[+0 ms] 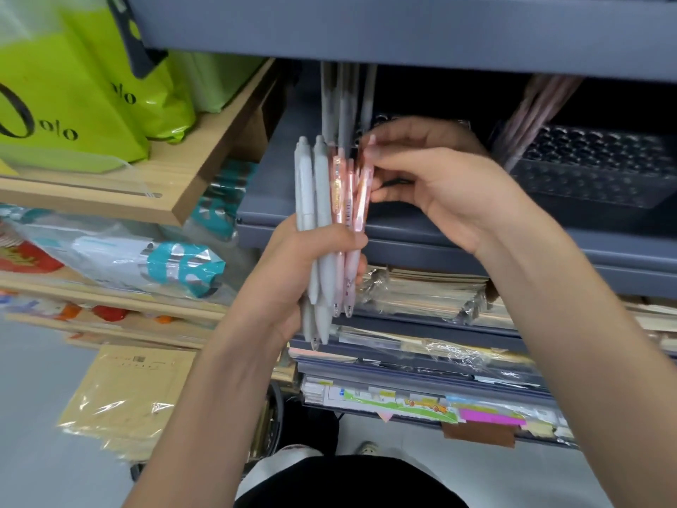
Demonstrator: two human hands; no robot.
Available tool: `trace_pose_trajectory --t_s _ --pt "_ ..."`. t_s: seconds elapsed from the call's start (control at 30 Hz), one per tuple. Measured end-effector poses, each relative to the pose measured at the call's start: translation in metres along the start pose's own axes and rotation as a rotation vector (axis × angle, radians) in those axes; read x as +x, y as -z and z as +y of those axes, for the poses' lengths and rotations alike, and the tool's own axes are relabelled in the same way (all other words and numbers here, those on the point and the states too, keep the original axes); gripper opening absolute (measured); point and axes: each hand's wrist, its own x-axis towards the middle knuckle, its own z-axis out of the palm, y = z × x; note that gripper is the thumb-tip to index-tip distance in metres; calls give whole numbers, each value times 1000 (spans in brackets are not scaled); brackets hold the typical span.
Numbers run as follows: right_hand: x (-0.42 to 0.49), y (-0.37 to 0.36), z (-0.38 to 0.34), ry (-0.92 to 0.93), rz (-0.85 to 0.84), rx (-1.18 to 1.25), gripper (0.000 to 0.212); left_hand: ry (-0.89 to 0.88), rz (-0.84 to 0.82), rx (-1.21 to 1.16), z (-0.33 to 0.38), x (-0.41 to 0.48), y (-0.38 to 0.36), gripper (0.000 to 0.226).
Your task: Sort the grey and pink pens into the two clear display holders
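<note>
Several pens (322, 203) upright in left hand (293, 284), right hand (436, 188) on pink ones

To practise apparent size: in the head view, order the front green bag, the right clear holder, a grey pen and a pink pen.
Largest first:
green bag
clear holder, cut off at the edge
grey pen
pink pen, slightly smaller

A stationery shop: shelves (293, 214) stacked with wrapped notebooks (421, 291) and green bags (73, 97).
</note>
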Motion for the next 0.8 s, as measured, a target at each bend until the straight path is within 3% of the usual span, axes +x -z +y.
trace_pose_trajectory --t_s 0.27,0.47,0.8 --pt "-1 6 6 117 64 318 14 3 61 -120 4 -1 -1 24" --pt "-13 -1 14 64 106 16 12 -43 102 -71 3 1 -5 32" --pt "-7 18 -5 315 443 147 8 -22 190 -113 9 -1 5 52"
